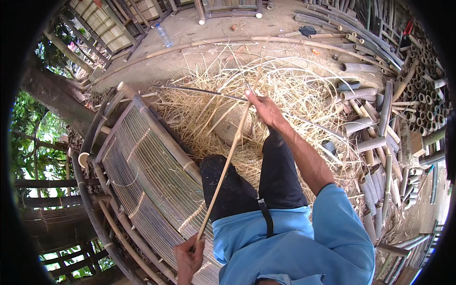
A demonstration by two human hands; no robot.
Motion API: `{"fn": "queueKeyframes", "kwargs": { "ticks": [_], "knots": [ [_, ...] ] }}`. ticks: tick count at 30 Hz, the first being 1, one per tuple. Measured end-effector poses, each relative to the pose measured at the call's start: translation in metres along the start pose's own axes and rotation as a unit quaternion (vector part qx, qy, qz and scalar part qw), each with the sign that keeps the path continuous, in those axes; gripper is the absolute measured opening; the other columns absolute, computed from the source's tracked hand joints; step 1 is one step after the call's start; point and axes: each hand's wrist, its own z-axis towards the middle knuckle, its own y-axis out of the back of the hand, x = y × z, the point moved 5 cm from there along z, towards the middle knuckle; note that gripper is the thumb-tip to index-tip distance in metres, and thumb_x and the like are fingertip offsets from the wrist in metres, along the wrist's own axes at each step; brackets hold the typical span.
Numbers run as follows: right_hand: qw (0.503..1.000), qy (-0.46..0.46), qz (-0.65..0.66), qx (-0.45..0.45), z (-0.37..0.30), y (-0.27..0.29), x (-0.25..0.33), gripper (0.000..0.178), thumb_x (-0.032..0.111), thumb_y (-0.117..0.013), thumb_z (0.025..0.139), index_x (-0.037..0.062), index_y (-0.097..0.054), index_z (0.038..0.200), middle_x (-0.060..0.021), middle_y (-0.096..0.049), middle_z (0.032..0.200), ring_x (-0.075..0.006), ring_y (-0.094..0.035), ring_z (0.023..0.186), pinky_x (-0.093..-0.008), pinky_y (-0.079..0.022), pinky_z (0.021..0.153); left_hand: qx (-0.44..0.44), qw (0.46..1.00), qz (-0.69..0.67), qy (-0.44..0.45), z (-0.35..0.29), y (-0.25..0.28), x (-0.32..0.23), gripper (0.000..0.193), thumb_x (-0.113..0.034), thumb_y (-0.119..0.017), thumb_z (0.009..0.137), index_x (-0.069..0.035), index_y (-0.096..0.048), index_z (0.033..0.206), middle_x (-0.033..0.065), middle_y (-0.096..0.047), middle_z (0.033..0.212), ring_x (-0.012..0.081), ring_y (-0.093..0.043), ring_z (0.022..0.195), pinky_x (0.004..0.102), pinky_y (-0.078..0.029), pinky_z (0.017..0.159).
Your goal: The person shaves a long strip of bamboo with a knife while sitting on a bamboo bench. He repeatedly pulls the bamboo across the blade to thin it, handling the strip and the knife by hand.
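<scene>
A long, thin, tan bamboo strip [227, 164] is running from seven o'clock to one, the left hand [190, 256] and right hand [266, 111] gripping it. A clear plastic bottle [164, 36] is resting at eleven, its contents indistinct.

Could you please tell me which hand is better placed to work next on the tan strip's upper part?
Probably the right hand: it is on the upper part of the tan strip, while the left hand holds it near its lower end.
</scene>
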Motion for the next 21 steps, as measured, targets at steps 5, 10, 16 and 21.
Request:
{"fn": "queueKeyframes", "kwargs": {
  "ticks": [5,10,16,21],
  "knots": [
    [0.946,-0.06,0.318,0.039,-0.013,-0.031,-0.009,0.042,0.04,-0.062,0.1,-0.0018,-0.063,0.097,-0.0029,-0.054,0.061,-0.0082,-0.047,0.042,-0.0243,-0.042,0.036,-0.087,0.969,0.182,-0.141,0.002,0.061,-0.058,0.017,-0.007,-0.074,0.087,0.001,-0.077,0.102,0.0033,-0.055,0.051,0.0141,-0.044,0.038,0.0321,-0.034,0.04],
    [0.857,-0.127,0.491,0.092,-0.037,-0.072,0.018,0.029,0.03,-0.056,0.104,0.0021,-0.053,0.096,-0.005,-0.053,0.063,-0.0109,-0.047,0.045,-0.0265,-0.042,0.036,-0.462,0.792,0.358,-0.176,-0.035,0.112,-0.122,0.032,-0.001,-0.069,0.09,0.003,-0.062,0.121,0.0226,-0.059,0.123,0.0306,-0.061,0.108,0.0444,-0.05,0.098],
    [0.825,-0.152,0.54,0.076,-0.079,-0.112,0.03,0.036,0.036,-0.064,0.101,0.0028,-0.053,0.089,-0.0067,-0.055,0.065,-0.0123,-0.05,0.048,-0.0288,-0.042,0.041,-0.588,0.676,-0.353,-0.267,0.009,0.102,-0.023,0.045,-0.041,-0.043,0.107,0.002,-0.054,0.111,0.0189,-0.059,0.109,0.0359,-0.063,0.106,0.0491,-0.05,0.104],
    [0.896,-0.151,0.392,0.14,-0.129,-0.134,0.023,0.044,0.047,-0.061,0.1,0.004,-0.055,0.089,-0.0043,-0.058,0.065,-0.0134,-0.053,0.049,-0.0278,-0.043,0.049,-0.436,0.568,-0.569,-0.404,0.03,0.112,-0.044,0.033,-0.034,-0.042,0.11,-0.001,-0.05,0.106,0.0028,-0.035,0.076,0.0125,-0.031,0.06,0.0294,-0.032,0.05]
  ]
}}
